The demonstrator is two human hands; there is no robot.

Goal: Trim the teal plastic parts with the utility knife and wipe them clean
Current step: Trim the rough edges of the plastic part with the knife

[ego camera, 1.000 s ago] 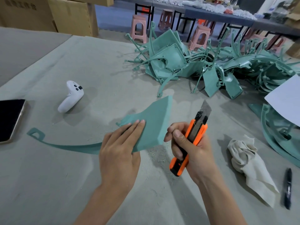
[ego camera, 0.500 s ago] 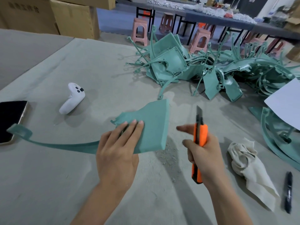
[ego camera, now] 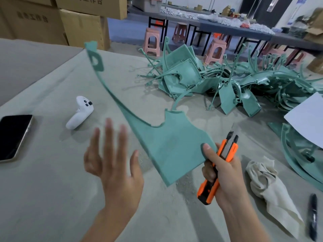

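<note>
Right hand [ego camera: 227, 180] grips the orange knife [ego camera: 230, 149], thumb pinching the teal part [ego camera: 171, 147] above the table [ego camera: 43, 189]; left hand [ego camera: 115, 168] hovers, fingers spread.

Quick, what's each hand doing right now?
Left hand: open, holding nothing.
Right hand: grips the utility knife, thumb pinching the teal part against it.

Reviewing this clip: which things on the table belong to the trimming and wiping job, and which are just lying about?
Part of the job:
teal part, pinched by the right hand
knife, gripped in the same hand
pile of teal parts
cloth

Just lying about:
phone
white controller
pen
sheet of paper
</note>
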